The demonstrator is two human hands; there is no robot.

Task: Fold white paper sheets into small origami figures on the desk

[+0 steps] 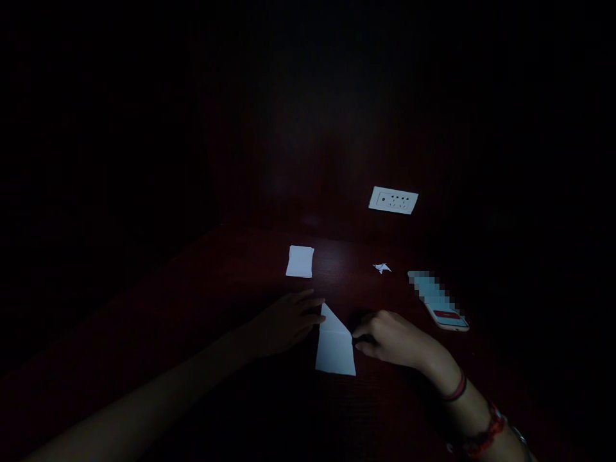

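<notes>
Touching 1 folded sheet (335,346): L hand (286,323), R hand (392,337); 1 phone (437,301) nearby.

I count two hands over the desk (216,276), one left hand (289,324) and one right hand (391,338), with one creased sheet (335,353) between them. Near the back edge I get one paper stack (300,262), its sheets uncountable from here, and one small folded paper figure (382,267); toward the right side, one phone (437,303). Beyond the back edge, one socket panel (393,200).
</notes>
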